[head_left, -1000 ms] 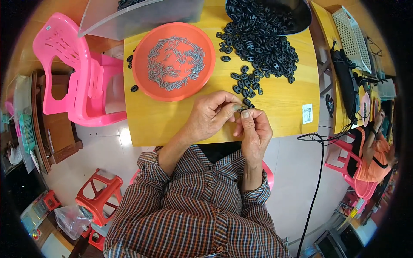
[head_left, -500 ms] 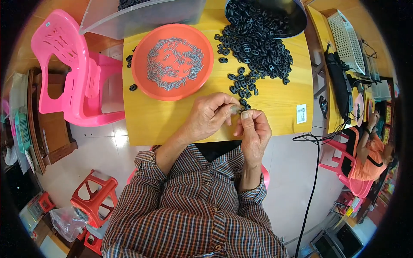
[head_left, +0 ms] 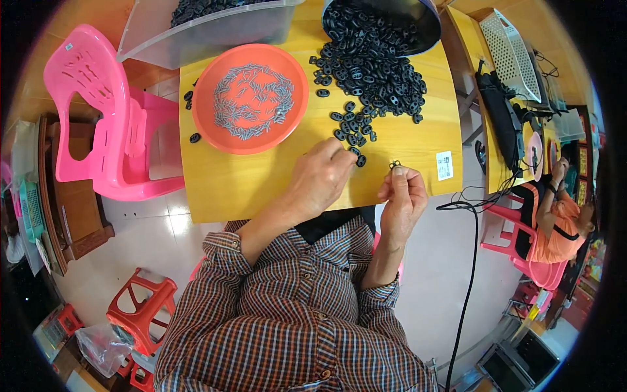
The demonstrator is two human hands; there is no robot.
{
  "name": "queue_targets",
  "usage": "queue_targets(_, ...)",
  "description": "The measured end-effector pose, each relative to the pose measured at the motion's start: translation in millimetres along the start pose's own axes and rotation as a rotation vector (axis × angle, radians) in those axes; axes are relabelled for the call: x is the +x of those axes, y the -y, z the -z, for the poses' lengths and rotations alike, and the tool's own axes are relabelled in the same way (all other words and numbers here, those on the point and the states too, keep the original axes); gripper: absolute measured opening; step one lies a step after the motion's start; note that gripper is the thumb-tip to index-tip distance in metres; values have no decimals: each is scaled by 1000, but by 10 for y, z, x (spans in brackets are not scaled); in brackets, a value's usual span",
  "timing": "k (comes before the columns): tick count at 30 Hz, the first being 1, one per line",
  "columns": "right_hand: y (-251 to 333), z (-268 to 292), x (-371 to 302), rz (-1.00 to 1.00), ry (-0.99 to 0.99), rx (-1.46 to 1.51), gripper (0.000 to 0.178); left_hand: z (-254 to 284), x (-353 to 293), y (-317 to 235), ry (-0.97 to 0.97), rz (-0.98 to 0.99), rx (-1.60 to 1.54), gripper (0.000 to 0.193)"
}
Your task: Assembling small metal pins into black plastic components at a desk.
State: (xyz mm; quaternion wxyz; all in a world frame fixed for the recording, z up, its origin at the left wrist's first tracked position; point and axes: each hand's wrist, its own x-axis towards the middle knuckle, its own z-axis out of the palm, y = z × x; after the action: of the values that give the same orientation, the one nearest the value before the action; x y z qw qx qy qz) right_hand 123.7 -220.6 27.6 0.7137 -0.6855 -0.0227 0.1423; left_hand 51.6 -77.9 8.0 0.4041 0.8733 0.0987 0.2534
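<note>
My right hand [head_left: 403, 196] pinches a small black two-holed piece [head_left: 396, 164] between thumb and fingertips, just above the table's near edge. To its left is my left hand [head_left: 321, 173], back uppermost, its fingers bent together and pointing down; the fingertips are hidden, so what they hold cannot be made out. Right beside those fingers lie a couple of loose black two-holed pieces [head_left: 360, 160]. Beyond them spreads a large heap of the same oval pieces [head_left: 372, 78], spilling from a dark tub [head_left: 428, 29] on its side. An orange-red plate [head_left: 202, 124] holds many small grey screw-like pins [head_left: 245, 127].
The yellow table [head_left: 241, 189] also bears a clear plastic bin [head_left: 222, 39] with more black pieces and a white label [head_left: 444, 165]. A pink chair [head_left: 91, 117] stands left, a red stool [head_left: 140, 307] lower left. A black cable [head_left: 475, 261] hangs at right; a person [head_left: 555, 219] sits beyond.
My hands, together half a second ago, have separated. The right has moved right with the black piece; the left has turned back uppermost beside the loose pieces. The whole view has shifted slightly.
</note>
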Motion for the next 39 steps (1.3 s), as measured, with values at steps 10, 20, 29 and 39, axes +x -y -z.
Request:
queue_targets(10, -29, 3, -17, -8, 32, 10, 14, -258, 40, -28, 126, -76, 290, 17)
queue_targets(20, -31, 11, -7, -29, 20, 1, 14, -202, 12, 22, 17, -82, 156, 15)
queue_targets(29, -23, -14, -46, -39, 65, 56, 15, 46, 10, 22, 92, 552, -1016, 25)
queue_targets(39, 12, -90, -114, -70, 119, 81, 14, 40, -23, -30, 51, 466, -1047, 28)
